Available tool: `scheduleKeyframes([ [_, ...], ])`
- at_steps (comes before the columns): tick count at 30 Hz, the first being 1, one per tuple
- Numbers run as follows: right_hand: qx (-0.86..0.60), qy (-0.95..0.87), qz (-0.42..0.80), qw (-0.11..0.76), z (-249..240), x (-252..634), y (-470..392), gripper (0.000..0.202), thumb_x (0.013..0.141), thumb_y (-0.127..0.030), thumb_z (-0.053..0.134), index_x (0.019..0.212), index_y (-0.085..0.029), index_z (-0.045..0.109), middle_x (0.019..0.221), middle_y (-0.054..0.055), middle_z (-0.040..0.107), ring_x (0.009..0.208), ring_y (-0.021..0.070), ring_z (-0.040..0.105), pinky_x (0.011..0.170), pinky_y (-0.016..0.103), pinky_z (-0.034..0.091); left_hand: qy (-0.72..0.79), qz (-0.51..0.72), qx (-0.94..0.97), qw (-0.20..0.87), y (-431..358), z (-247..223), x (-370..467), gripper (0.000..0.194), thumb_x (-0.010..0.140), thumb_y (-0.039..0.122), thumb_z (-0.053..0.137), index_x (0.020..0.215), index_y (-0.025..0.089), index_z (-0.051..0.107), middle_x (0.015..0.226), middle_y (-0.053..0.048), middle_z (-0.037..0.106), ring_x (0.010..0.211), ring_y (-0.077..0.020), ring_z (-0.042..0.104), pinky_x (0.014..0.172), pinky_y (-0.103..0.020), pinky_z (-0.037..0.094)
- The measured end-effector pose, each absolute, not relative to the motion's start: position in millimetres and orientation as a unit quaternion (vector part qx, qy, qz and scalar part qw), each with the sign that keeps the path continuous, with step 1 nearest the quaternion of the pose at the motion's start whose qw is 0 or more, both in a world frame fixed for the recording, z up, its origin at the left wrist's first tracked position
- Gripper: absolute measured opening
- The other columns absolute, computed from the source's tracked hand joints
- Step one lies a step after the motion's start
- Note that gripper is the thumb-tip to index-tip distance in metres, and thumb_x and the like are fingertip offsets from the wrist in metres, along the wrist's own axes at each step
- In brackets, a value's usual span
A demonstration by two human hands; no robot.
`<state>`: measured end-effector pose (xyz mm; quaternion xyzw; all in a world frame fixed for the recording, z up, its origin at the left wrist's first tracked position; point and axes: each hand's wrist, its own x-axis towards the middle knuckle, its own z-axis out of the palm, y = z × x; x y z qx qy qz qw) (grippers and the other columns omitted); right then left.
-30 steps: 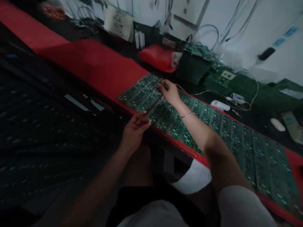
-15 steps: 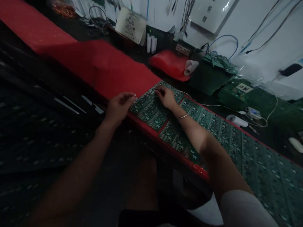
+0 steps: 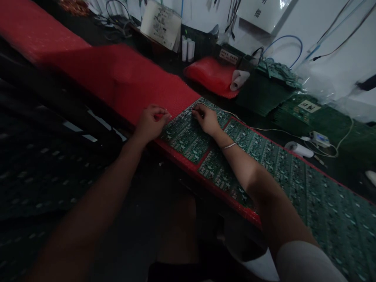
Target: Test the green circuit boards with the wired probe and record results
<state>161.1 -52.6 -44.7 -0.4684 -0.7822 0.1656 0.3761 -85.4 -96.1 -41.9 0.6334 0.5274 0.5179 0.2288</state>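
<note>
Where red plastic sheet (image 3: 141, 84) covers the dark counter (image 3: 343, 168), left hand (image 3: 149, 123), thumb and finger closed together, is beside the leftmost green rectangular circuit board (image 3: 188, 135) lying there; right hand (image 3: 208, 119) bunched over board; can't tell if either grips anything.

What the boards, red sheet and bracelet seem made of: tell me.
Boards: probably rigid laminate, dull green, judging by flat panels studded with parts. Red sheet: likely plastic, perhaps bubble wrap, given its finely dimpled sheen. Bracelet: apparently polished metal, from its thin, silvery glint.
</note>
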Motion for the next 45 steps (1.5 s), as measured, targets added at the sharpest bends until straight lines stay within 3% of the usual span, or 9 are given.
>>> scheduleKeyframes([
  [13, -0.472, -0.793, 0.168, 0.348, -40.1, 159.6, -55.6, 0.020, 0.103, -0.037, 0.055, 0.091, -0.022, 0.060, 0.085, 0.004, 0.067, 0.076, 0.0192, 0.057, 0.080, 0.031, 0.046, 0.527, 0.370, 0.748, 0.163, -68.7, -48.5, -89.0, 0.017, 0.082, 0.038, 0.072, 0.084, 0.021, 0.074, 0.119, -0.010, 0.061, 0.119, -0.0302, 0.057, 0.117, -0.050, 0.042],
  [19, -0.474, -0.790, 0.167, 0.352, -40.5, 159.7, -57.0, 0.015, 0.102, -0.032, 0.058, 0.092, -0.022, 0.062, 0.089, 0.004, 0.069, 0.078, 0.0199, 0.059, 0.079, 0.031, 0.044, 0.516, 0.307, 0.789, 0.132, -56.6, -47.7, -79.7, 0.017, 0.084, 0.035, 0.071, 0.085, 0.019, 0.076, 0.127, -0.011, 0.057, 0.126, -0.0339, 0.052, 0.119, -0.053, 0.038],
  [33, -0.484, -0.789, 0.152, 0.347, -43.5, 158.3, -55.5, 0.013, 0.102, -0.030, 0.059, 0.097, -0.020, 0.066, 0.093, 0.006, 0.072, 0.081, 0.0218, 0.061, 0.079, 0.032, 0.044, 0.534, 0.328, 0.771, 0.112, -55.9, -59.2, -66.1, 0.013, 0.083, 0.031, 0.071, 0.083, 0.018, 0.076, 0.123, -0.012, 0.057, 0.123, -0.0339, 0.051, 0.118, -0.054, 0.037],
  [39, -0.470, -0.795, 0.149, 0.355, -48.1, 159.4, -52.9, 0.017, 0.102, -0.034, 0.057, 0.095, -0.021, 0.063, 0.090, 0.005, 0.071, 0.078, 0.0208, 0.060, 0.079, 0.032, 0.045, 0.560, 0.275, 0.780, 0.046, -77.8, -32.2, -66.2, 0.025, 0.088, 0.031, 0.066, 0.106, 0.019, 0.077, 0.135, -0.015, 0.057, 0.130, -0.0366, 0.049, 0.117, -0.055, 0.038],
  [45, -0.456, -0.777, 0.148, 0.409, -45.7, 159.4, -55.4, 0.024, 0.106, -0.041, 0.054, 0.093, -0.022, 0.061, 0.087, 0.004, 0.069, 0.077, 0.0194, 0.059, 0.079, 0.032, 0.046, 0.558, 0.176, 0.811, 0.017, -109.8, -25.5, -64.3, 0.035, 0.094, 0.023, 0.054, 0.115, 0.028, 0.081, 0.148, -0.010, 0.053, 0.140, -0.0372, 0.043, 0.117, -0.058, 0.036],
])
